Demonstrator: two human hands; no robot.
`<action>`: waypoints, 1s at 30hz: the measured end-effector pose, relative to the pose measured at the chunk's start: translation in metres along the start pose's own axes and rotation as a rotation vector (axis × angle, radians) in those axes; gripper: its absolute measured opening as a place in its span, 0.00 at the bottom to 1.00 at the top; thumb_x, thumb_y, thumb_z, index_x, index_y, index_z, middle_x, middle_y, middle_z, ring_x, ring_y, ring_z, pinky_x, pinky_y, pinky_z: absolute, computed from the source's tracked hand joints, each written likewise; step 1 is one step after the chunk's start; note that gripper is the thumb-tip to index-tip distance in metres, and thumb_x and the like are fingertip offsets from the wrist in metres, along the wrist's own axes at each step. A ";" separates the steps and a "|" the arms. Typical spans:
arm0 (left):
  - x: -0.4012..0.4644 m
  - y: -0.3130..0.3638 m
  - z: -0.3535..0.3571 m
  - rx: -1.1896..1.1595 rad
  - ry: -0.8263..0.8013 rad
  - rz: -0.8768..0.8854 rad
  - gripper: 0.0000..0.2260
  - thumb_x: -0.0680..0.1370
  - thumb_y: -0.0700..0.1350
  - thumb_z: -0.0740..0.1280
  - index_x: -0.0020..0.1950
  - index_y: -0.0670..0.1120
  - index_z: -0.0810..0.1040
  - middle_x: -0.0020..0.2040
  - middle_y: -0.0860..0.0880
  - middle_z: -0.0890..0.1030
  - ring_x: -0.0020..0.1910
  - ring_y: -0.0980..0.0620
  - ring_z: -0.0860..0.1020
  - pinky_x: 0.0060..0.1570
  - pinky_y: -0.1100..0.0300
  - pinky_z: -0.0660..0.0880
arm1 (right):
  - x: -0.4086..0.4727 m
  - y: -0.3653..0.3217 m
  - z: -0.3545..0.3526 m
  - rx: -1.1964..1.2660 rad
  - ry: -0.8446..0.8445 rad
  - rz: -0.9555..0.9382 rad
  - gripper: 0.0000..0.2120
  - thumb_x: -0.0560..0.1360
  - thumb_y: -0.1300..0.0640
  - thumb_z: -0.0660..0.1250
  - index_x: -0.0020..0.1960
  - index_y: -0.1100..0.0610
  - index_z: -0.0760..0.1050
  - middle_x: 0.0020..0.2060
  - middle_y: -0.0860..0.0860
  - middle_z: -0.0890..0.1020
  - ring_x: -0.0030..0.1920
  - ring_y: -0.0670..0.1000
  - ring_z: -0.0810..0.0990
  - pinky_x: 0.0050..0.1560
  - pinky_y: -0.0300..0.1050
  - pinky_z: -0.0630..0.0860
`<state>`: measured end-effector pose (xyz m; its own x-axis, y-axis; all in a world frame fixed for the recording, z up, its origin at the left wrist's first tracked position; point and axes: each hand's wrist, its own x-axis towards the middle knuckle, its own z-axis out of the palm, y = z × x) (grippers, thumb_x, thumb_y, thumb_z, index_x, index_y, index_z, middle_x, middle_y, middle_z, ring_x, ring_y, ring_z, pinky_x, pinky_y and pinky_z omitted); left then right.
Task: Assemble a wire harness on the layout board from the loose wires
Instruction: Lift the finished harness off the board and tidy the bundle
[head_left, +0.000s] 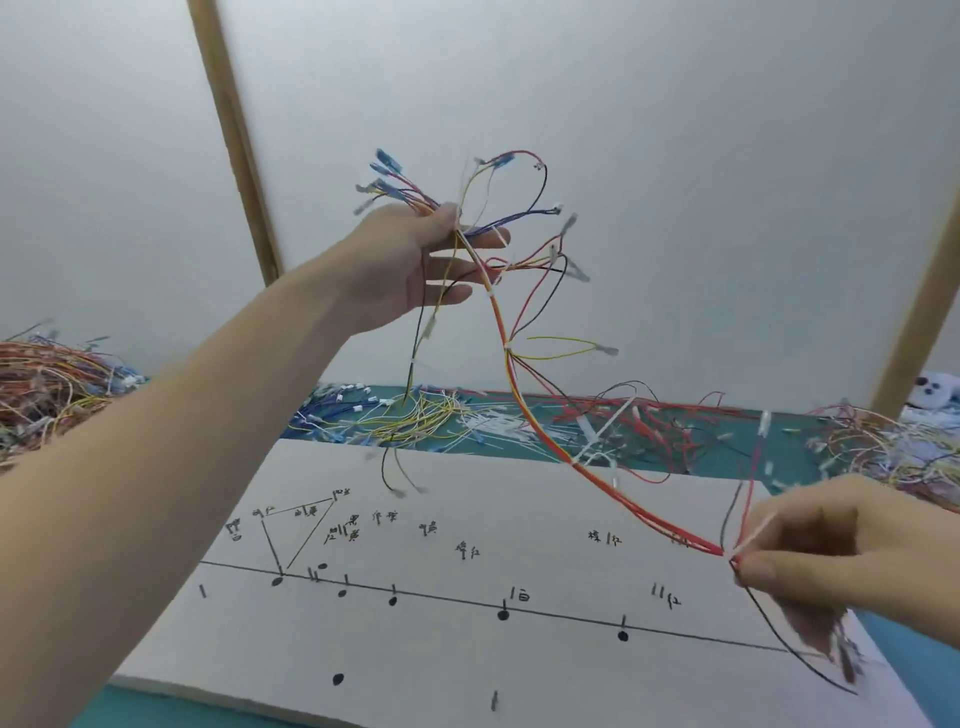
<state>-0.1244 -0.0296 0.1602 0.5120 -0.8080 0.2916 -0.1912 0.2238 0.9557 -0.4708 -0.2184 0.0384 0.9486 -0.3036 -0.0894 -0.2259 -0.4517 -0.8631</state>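
**Bound harness lifted clear of the layout board; loose wires remain in stock**

At far left, a heap of mixed wires (49, 384) lies on the teal work surface (904, 639), apart from the board. The left hand (415, 265) is raised well above the bench, thumb and forefinger pinching the branched upper end of the wire harness (511, 374) while the remaining fingers spread loosely below the pinch; blue-tipped and white-tipped leads fan out above and beside it.

From that hand the harness trunk, mainly red and orange with white ties at intervals, hangs in a long curve down and to the right, throwing off yellow, black and red branches. It touches nothing on the layout board (447, 644), whose drawn line, black dots and handwritten labels are fully uncovered. Behind the board, loose wires (415, 421) sorted roughly by colour lie along the bench edge.

At lower right, the right hand (810, 561) grips the trunk's lower end between thumb and curled fingers, with dark leads trailing beneath; motion blur makes the exact finger placement uncertain.

Judged from this arrangement, the harness in hand appears bundled and tied, hence largely complete and off the board. The stock of loose wires and the bare board suggest further units are still to be laid out.
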 end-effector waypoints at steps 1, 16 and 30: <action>0.003 -0.001 0.003 -0.030 0.007 -0.029 0.13 0.88 0.48 0.56 0.61 0.41 0.74 0.61 0.46 0.86 0.48 0.46 0.87 0.37 0.59 0.81 | -0.005 0.001 -0.008 0.060 0.001 0.003 0.25 0.65 0.39 0.82 0.48 0.59 0.84 0.32 0.64 0.83 0.28 0.59 0.81 0.33 0.46 0.80; 0.035 -0.021 -0.004 -0.197 0.408 -0.043 0.15 0.83 0.49 0.66 0.59 0.39 0.83 0.43 0.49 0.87 0.36 0.51 0.86 0.33 0.62 0.78 | 0.080 -0.043 0.102 1.011 -0.271 0.001 0.17 0.62 0.54 0.85 0.47 0.59 0.85 0.40 0.53 0.82 0.39 0.52 0.81 0.40 0.45 0.81; 0.039 -0.124 0.001 -0.159 0.333 0.060 0.10 0.81 0.42 0.71 0.62 0.45 0.81 0.53 0.45 0.88 0.47 0.46 0.87 0.38 0.62 0.80 | 0.109 0.000 0.125 1.067 -0.137 0.115 0.12 0.72 0.53 0.75 0.48 0.61 0.86 0.56 0.65 0.84 0.44 0.59 0.86 0.37 0.50 0.83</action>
<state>-0.0816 -0.0896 0.0534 0.7531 -0.5755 0.3189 -0.1098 0.3681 0.9233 -0.3392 -0.1467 -0.0335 0.9658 -0.1709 -0.1950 -0.0685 0.5573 -0.8275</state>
